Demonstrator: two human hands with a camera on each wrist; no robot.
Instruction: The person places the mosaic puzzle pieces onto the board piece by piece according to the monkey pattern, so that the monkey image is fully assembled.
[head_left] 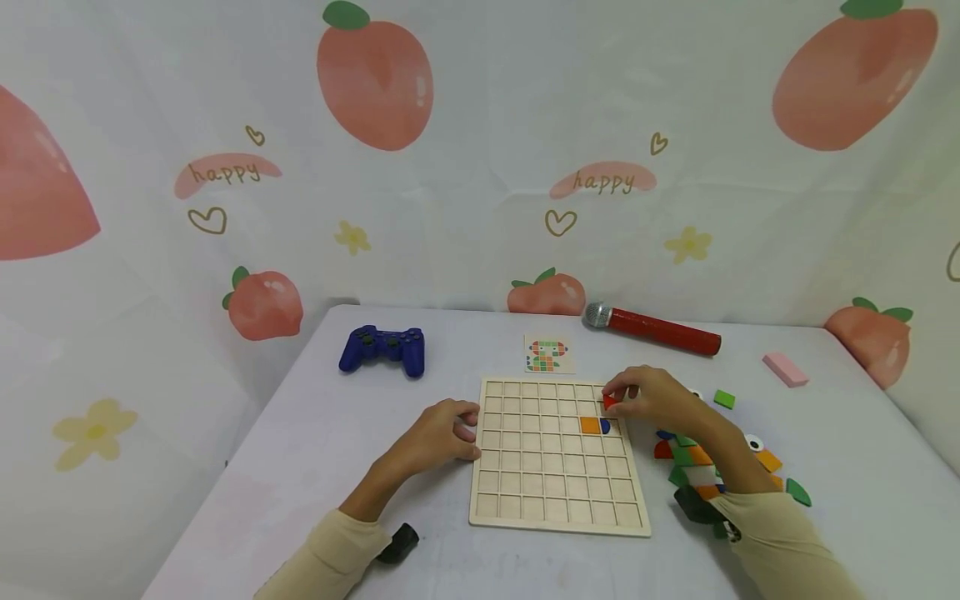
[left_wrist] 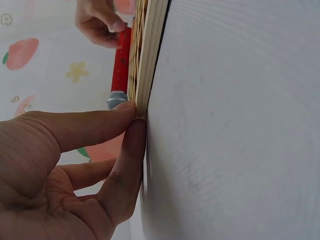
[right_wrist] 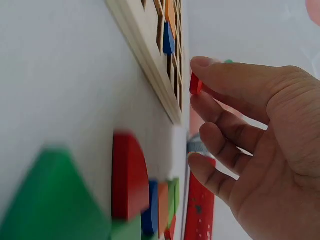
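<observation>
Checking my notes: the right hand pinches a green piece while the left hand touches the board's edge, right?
Not green: the right hand pinches a red piece, as the right wrist view shows; the left hand does touch the board's edge.

Grid board (head_left: 532, 482): pale wood, smooth, matt. Orange sq. tile (head_left: 590, 426): smooth. Mic handle (head_left: 663, 332) shiny; mesh head (head_left: 597, 315) metal-look. Game ctrlr (head_left: 391, 340): plastic, approx. matt. Pattern card (head_left: 550, 354): paper-like. Backdrop (head_left: 465, 208): creased cloth.
</observation>
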